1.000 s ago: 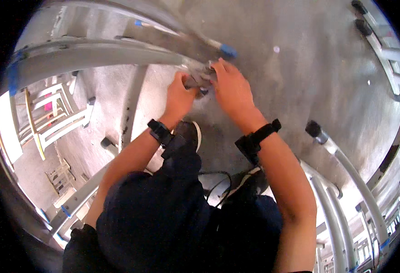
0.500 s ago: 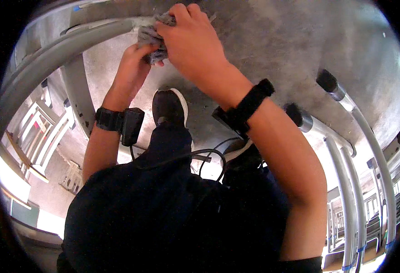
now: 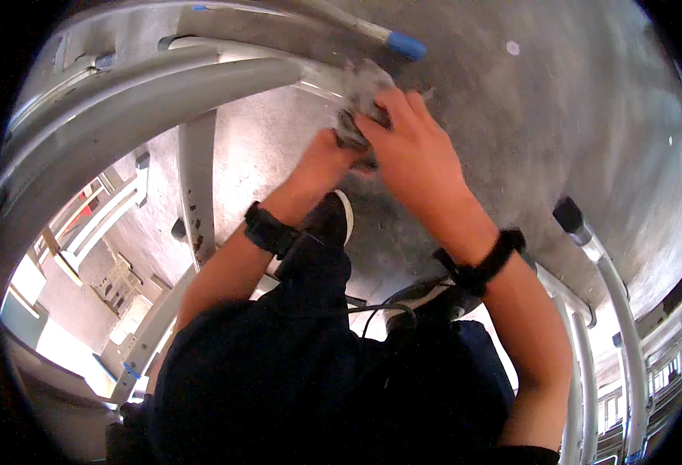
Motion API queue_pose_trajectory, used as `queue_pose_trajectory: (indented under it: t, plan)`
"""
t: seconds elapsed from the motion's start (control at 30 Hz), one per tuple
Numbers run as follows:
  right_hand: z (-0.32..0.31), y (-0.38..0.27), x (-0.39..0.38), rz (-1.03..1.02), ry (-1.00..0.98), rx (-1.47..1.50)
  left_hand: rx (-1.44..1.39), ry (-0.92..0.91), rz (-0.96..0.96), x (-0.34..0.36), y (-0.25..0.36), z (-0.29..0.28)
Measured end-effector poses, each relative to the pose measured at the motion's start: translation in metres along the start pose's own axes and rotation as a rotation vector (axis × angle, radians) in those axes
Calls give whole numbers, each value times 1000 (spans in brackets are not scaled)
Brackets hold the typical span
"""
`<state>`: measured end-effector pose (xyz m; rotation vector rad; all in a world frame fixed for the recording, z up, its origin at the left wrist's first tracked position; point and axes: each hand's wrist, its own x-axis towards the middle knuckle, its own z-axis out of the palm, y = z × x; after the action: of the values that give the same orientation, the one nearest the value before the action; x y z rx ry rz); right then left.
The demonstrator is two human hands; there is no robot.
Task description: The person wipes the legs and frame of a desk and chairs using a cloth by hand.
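Note:
A crumpled grey cloth is bunched between my hands at the upper middle, blurred by motion. My right hand is closed on it from above and the right, fingers bent over its folds. Lower and to the left, my left hand pinches the cloth's near side; its fingertips are partly hidden. The cloth lies against or just over the end of a pale metal tube of a frame; I cannot tell whether they touch.
A thick curved grey tube and an upright leg fill the left. A blue-capped tube reaches in at the top. On the right stands a black-tipped metal leg. My shoe rests on the grey floor.
Both hands and the cloth have shifted right and lower in view. The view itself has moved too, bringing more of the left frame and the blue-capped tube into sight.

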<state>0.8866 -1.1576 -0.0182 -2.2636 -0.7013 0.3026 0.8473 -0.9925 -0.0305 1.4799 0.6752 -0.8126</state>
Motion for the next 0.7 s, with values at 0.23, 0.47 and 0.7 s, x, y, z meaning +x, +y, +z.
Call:
queue_pose_trajectory:
  t: [0.23, 0.47, 0.7]
  plan:
    - [1, 12, -19, 34, 11, 31, -112, -57, -74, 3, -6, 6]
    - [28, 4, 55, -63, 120, 41, -220, 519, 223, 10, -2, -2]
    - [21, 17, 18, -112, 139, 78, -137, 297, 142, 6, -9, -2]
